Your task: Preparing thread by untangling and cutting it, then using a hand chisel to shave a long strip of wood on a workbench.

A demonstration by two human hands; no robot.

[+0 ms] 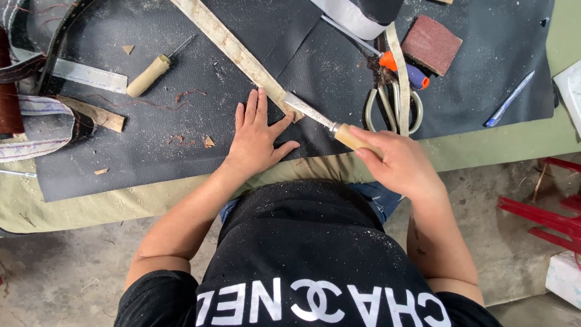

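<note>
— Right hand [399, 163], what's it doing?
— Fist clamped on the knife [330, 126] handle, wrist bent inward. Blade runs from the grip up-left, tip at the pale strip [233, 48].
— And the left hand [257, 136]?
— Flat, fingers spread on the black sheet [151, 139], just beyond the blade. 1 pair of scissors [393, 109] lies above the grip.
</note>
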